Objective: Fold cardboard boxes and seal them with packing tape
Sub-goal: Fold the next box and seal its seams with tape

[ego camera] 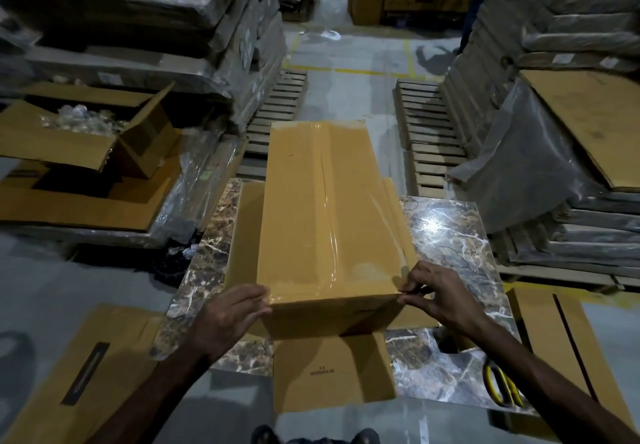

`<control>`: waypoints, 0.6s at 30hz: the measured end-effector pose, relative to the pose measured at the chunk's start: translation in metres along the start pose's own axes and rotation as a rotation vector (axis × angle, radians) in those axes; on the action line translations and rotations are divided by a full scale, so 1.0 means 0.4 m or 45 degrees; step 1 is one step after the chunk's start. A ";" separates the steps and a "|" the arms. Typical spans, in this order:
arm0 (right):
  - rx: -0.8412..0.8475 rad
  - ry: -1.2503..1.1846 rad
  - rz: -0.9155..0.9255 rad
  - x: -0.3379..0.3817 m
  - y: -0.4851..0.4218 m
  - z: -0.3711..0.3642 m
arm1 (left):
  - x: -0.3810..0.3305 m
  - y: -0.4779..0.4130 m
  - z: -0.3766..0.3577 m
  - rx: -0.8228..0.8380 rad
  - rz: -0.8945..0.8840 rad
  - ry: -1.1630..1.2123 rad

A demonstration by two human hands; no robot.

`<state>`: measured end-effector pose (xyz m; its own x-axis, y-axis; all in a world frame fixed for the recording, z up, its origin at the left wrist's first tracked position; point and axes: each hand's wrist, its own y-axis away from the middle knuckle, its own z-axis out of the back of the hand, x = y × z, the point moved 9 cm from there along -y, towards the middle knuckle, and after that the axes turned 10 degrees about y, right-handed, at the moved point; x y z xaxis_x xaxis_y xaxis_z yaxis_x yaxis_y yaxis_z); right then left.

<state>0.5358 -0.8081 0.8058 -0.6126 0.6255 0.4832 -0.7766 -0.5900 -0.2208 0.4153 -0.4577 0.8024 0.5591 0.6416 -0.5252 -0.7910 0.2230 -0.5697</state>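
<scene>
- Cardboard box (325, 215) sat closed and long on a flat cardboard sheet (332, 371), over a marble-patterned slab (450, 236) on the floor.
- Clear packing tape (327, 198) ran along the top centre seam, with cross strips at the far and near ends.
- Left hand (228, 319): released, straight fingers pressed against the near left corner of the box, on the tape edge.
- Right hand (440, 294): thumb and fingertips pinched the near right corner; tape end or bare cardboard, couldn't tell.
- Yellow-handled scissors (502, 384) lay on the slab's near right part, apart from both hands.
- Open carton (86, 132) with clear plastic items sat on the left.
</scene>
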 end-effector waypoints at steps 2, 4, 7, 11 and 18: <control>0.027 -0.009 -0.020 -0.001 -0.002 -0.003 | -0.003 0.003 0.008 -0.024 0.012 0.012; 0.057 -0.038 -0.059 -0.004 -0.001 -0.005 | -0.010 0.005 0.013 -0.033 0.066 0.030; 0.045 -0.252 -0.250 -0.018 0.002 0.005 | 0.015 0.002 0.031 -0.097 0.390 0.123; -0.280 -0.411 -0.575 -0.041 -0.041 0.056 | 0.131 -0.008 0.021 -0.327 1.087 0.514; 0.094 -0.535 -1.136 -0.101 -0.220 -0.090 | 0.276 -0.143 -0.095 -0.276 1.609 0.965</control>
<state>0.6235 -0.7631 0.7751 0.3058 0.6330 0.7112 -0.9084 -0.0297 0.4170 0.5316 -0.4276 0.7530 -0.4049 -0.2173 -0.8882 -0.8258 -0.3301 0.4572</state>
